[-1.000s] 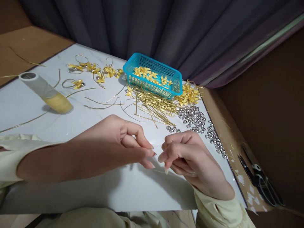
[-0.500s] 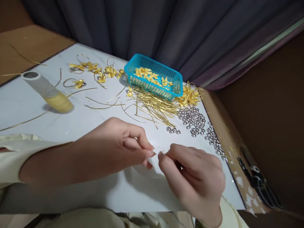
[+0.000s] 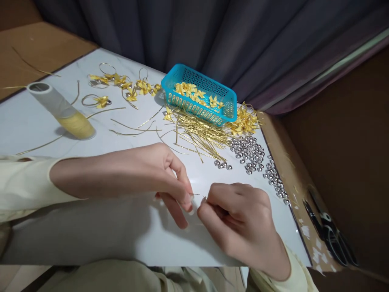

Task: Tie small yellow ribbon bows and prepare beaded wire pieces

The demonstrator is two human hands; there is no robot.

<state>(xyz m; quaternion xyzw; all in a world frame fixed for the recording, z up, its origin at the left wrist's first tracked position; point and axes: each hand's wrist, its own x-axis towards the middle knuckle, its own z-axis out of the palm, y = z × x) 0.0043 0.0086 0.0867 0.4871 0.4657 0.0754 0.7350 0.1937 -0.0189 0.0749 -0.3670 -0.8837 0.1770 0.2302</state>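
My left hand point(image 3: 158, 170) and my right hand point(image 3: 243, 219) meet fingertip to fingertip over the near part of the white board point(image 3: 100, 227). A thin gold wire point(image 3: 196, 195) spans the small gap between them, pinched by thumb and forefinger on each side. Both hands hover just above the board. What else the fingers hold is hidden. Behind the hands lies a heap of gold wire pieces point(image 3: 197, 136), and to its right a scatter of small silver beads point(image 3: 249, 152).
A blue plastic basket point(image 3: 226, 109) with yellow ribbon flowers stands at the back; more flowers point(image 3: 244, 121) lie beside it. Finished wire rings with flowers point(image 3: 121, 83) lie back left. A spool of yellow thread point(image 3: 65, 113) lies on its side at left. Black scissors point(image 3: 330, 233) rest off the board's right edge.
My right hand turned palm-down and moved in toward the left hand's fingertips. My left hand dropped slightly lower and its fingers stretched downward. The view shifted a little.
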